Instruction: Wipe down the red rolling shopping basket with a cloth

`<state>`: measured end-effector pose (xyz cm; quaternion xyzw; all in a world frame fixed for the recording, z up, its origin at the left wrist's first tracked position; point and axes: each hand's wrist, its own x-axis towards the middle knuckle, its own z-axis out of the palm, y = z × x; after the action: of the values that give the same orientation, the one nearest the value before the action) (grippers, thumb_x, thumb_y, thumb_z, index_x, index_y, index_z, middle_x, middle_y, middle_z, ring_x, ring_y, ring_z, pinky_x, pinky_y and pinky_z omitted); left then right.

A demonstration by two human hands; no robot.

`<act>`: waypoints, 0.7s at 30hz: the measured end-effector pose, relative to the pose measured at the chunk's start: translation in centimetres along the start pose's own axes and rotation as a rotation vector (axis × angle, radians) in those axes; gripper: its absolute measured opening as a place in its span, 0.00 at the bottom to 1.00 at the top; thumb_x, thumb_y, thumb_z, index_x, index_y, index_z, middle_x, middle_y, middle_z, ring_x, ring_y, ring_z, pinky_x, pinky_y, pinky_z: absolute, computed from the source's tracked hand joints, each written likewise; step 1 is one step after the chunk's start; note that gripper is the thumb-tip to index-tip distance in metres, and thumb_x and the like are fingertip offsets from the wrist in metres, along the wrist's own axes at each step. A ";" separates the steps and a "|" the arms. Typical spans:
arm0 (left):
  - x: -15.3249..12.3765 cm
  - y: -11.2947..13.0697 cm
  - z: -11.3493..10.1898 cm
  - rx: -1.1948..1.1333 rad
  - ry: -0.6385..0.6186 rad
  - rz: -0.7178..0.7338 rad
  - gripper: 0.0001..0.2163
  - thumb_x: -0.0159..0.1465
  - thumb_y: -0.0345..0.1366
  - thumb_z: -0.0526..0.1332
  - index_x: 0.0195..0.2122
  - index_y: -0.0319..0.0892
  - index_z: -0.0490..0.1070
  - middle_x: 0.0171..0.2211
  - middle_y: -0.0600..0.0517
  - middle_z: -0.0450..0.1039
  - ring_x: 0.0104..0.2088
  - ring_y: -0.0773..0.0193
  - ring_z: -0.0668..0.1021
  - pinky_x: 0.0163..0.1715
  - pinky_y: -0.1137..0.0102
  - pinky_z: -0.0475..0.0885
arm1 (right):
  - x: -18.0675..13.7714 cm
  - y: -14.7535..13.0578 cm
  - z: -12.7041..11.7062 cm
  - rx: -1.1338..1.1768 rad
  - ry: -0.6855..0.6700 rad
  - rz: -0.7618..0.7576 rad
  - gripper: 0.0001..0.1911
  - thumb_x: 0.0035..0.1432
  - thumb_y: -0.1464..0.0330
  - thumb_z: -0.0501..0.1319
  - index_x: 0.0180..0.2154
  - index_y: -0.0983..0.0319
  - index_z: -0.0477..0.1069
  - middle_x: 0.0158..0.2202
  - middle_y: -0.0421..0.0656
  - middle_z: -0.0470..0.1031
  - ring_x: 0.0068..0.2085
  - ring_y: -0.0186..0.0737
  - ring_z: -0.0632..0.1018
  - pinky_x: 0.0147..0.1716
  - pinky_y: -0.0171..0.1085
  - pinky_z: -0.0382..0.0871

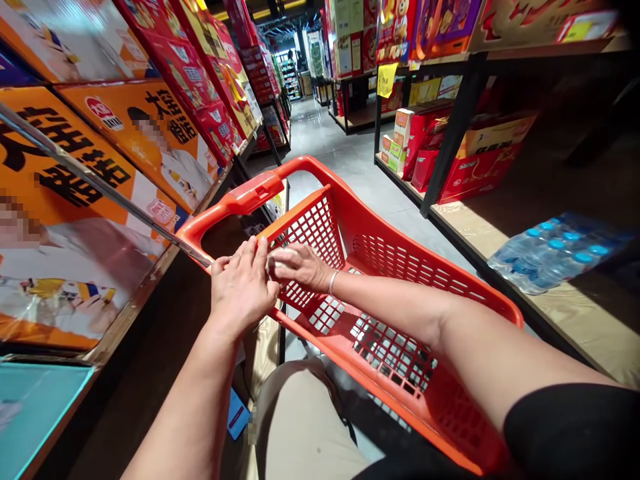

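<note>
An orange-red plastic shopping cart [400, 260] with perforated walls stands tilted across the view. My left hand [243, 283] rests over its near rim, beside the seat-panel end, with fingers bent over the edge. Just right of it, inside the basket, is my right hand [307, 270], closed on a crumpled white wipe [285, 258] against the top of the perforated panel [315, 230]. Whether it is paper or cloth I cannot tell. The cart handle [253, 192] lies beyond both hands, with neither hand on it.
Orange boxes [100, 153] stand stacked on a shelf close at left. At right, a black-framed shelf holds red gift bags [493, 160] and a pack of water bottles [555, 250]. A grey-floored aisle [320, 130] runs ahead. A blue card [238, 415] lies low at left.
</note>
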<state>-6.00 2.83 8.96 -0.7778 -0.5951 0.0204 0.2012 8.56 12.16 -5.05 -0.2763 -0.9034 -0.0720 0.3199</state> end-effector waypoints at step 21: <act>-0.2 0.2 -0.3 -0.015 -0.004 0.002 0.29 0.62 0.39 0.51 0.64 0.38 0.69 0.72 0.38 0.54 0.70 0.48 0.63 0.61 0.50 0.58 | -4.4 7.5 -1.9 -0.058 -0.085 0.191 0.19 0.70 0.68 0.56 0.59 0.48 0.71 0.60 0.45 0.69 0.59 0.46 0.64 0.60 0.51 0.65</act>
<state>-5.79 2.54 9.10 -0.7797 -0.5951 0.0177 0.1940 16.48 15.87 -6.67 -0.3731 -0.8832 -0.0553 0.2787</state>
